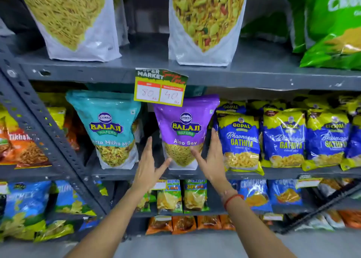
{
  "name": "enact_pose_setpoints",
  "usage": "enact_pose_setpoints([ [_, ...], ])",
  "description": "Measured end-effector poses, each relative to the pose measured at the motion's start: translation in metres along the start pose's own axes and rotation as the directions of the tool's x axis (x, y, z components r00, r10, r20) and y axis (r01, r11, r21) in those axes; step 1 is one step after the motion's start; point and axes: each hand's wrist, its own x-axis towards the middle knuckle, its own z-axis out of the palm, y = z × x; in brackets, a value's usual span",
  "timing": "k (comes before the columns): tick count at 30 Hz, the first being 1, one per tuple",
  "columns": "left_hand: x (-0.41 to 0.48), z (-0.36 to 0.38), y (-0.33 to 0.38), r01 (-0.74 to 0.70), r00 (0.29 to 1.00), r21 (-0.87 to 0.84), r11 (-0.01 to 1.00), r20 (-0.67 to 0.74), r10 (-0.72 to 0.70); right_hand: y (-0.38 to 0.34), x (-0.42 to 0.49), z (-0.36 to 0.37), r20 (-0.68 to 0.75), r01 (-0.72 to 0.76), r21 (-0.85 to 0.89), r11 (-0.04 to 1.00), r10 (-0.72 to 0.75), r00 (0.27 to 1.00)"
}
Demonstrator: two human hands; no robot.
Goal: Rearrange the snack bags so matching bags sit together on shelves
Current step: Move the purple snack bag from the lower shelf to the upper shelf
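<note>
A purple Balaji Aloo Sev bag [185,125] stands upright on the middle shelf [293,173]. My left hand [147,166] is at its lower left, fingers apart, thumb touching the bag's bottom corner. My right hand [212,160] rests against its right side, thumb lying across the lower front. Neither hand is clasped around the bag. A teal Balaji bag [109,125] stands to the left, with more teal bags behind it. Blue and yellow Gopal Gathiya bags [241,140] stand in a row to the right.
A price tag [160,88] hangs from the upper shelf edge over the purple bag's top. White pouches [203,23] and green bags [332,29] sit above. A slanted grey upright [48,133] stands at left, orange bags [21,150] beyond it. Lower shelves hold blue and orange packets [183,224].
</note>
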Motion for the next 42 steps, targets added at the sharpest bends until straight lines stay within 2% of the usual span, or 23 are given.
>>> enact_pose_setpoints([
  [1, 0.006, 0.003, -0.005, 0.093, 0.994, -0.066, 0.993, 0.072, -0.089, 0.003, 0.003, 0.003, 0.075, -0.075, 0.077, 0.994, 0.069, 0.995],
  [3, 0.020, 0.007, -0.013, 0.188, 0.967, -0.087, 0.978, 0.191, -0.168, 0.009, 0.010, 0.006, 0.200, -0.160, 0.212, 0.964, 0.118, 0.973],
  [5, 0.036, 0.008, -0.020, 0.197, 0.949, -0.047, 0.979, 0.258, -0.179, 0.020, 0.020, 0.011, 0.284, -0.214, 0.266, 0.940, 0.136, 0.949],
  [9, 0.054, 0.014, -0.018, 0.179, 0.912, 0.019, 0.984, 0.372, -0.173, 0.036, 0.033, 0.020, 0.373, -0.302, 0.220, 0.927, 0.206, 0.905],
  [13, 0.058, 0.022, -0.015, 0.187, 0.936, 0.045, 0.981, 0.296, -0.192, 0.041, 0.039, 0.024, 0.404, -0.302, 0.163, 0.939, 0.215, 0.889],
  [16, 0.051, 0.017, -0.013, 0.140, 0.944, 0.060, 0.988, 0.292, -0.151, 0.038, 0.029, 0.017, 0.395, -0.285, 0.163, 0.945, 0.203, 0.896],
  [24, -0.004, -0.004, 0.018, 0.024, 0.944, 0.085, 0.996, 0.326, -0.050, 0.023, -0.041, -0.013, 0.225, -0.210, 0.309, 0.927, 0.143, 0.964],
  [30, -0.023, -0.034, 0.075, -0.127, 0.918, 0.066, 0.990, 0.387, 0.092, -0.014, -0.080, -0.067, 0.049, -0.098, 0.513, 0.853, 0.086, 0.995],
  [36, -0.015, -0.069, 0.172, -0.289, 0.891, -0.162, 0.944, 0.314, 0.327, -0.068, -0.069, -0.141, -0.169, 0.092, 0.603, 0.792, 0.014, 0.986],
  [42, 0.023, -0.085, 0.252, -0.399, 0.844, -0.350, 0.848, 0.223, 0.488, -0.117, -0.013, -0.216, -0.322, 0.319, 0.574, 0.754, -0.150, 0.935],
])
